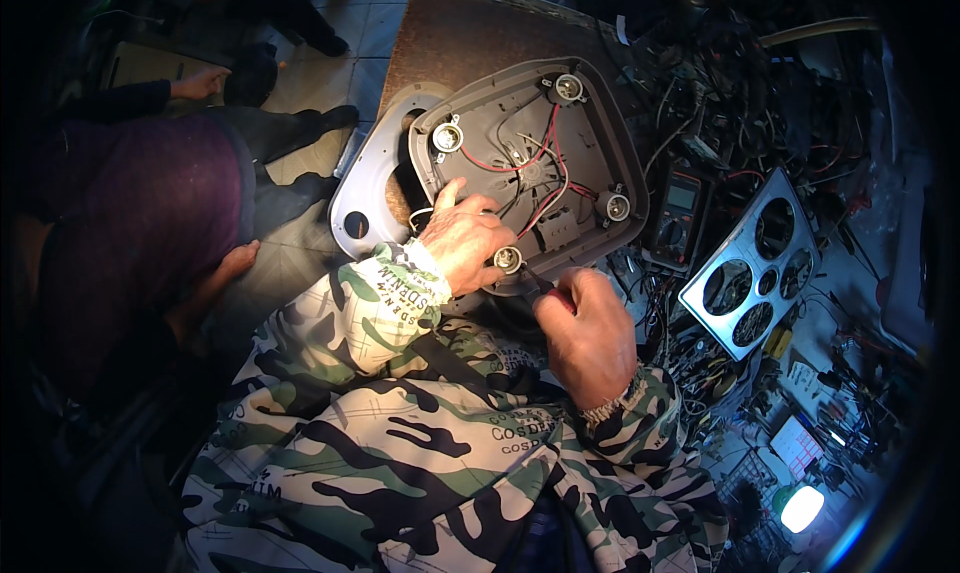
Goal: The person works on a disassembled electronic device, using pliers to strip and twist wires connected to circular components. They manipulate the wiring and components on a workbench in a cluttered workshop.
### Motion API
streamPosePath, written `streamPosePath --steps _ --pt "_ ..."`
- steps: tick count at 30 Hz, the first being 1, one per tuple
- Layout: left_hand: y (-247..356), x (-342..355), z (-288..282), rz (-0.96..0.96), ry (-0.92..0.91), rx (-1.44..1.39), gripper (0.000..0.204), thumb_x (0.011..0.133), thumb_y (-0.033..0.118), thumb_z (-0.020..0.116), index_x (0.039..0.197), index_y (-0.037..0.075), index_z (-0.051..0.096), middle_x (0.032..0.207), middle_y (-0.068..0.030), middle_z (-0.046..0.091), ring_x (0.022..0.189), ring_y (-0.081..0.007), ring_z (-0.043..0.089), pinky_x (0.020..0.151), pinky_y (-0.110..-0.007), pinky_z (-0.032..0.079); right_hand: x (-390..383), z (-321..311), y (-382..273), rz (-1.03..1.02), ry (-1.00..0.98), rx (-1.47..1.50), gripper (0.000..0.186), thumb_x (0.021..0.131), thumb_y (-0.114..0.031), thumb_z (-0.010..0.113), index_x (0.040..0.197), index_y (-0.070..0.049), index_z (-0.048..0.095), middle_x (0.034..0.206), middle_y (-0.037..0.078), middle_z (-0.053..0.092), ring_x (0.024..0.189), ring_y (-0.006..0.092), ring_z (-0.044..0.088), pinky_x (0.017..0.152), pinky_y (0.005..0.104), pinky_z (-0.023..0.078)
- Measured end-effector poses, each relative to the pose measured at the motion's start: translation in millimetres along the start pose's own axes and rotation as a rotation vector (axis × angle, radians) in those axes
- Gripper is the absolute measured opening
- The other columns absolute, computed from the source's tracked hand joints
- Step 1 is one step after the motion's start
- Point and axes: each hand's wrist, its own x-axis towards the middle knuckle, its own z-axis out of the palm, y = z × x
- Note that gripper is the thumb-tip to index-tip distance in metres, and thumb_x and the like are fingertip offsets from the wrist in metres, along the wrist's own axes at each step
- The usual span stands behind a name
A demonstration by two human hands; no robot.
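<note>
A grey plastic housing panel (pixel 590 123) lies tilted in front of me, with several white lamp sockets at its corners joined by red and black wires (pixel 545 168). My left hand (pixel 462 238) grips the panel's near edge beside the nearest lamp socket (pixel 508 260). My right hand (pixel 585 333) is closed around a screwdriver (pixel 538 281) whose dark shaft points at that socket. Both sleeves are camouflage patterned.
A second grey frame (pixel 362 188) lies under the panel on a brown board (pixel 470 38). A multimeter (pixel 678 201), a metal plate with round holes (pixel 755 263) and tangled wires crowd the right. Another person in purple (pixel 140 223) sits at left. A lamp (pixel 802 508) glows lower right.
</note>
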Motion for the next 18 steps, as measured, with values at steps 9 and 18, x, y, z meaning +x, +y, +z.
streamPosePath --steps 9,18 --pt "6.5 0.2 -4.8 -0.04 -0.027 -0.007 0.046 0.075 0.03 0.09 0.115 0.011 0.077 0.109 -0.0052 0.076 0.134 -0.0302 0.056 0.123 -0.065 0.021 -8.0 -1.9 -5.7 0.24 -0.097 -0.074 0.028 0.087 -0.019 0.079 0.106 -0.005 0.064 0.091 0.012 0.059 0.072 0.0297 0.066 0.058 0.0419 0.053" --pt "5.6 -0.2 1.0 -0.037 -0.026 0.031 0.045 0.077 0.035 0.088 0.115 0.013 0.078 0.108 -0.003 0.077 0.133 -0.029 0.056 0.123 -0.066 0.021 -3.1 4.7 -10.5 0.292 0.04 -0.01 0.027 0.088 -0.023 0.082 0.087 -0.01 0.058 0.081 0.009 0.058 0.064 0.0292 0.066 0.054 0.042 0.052"
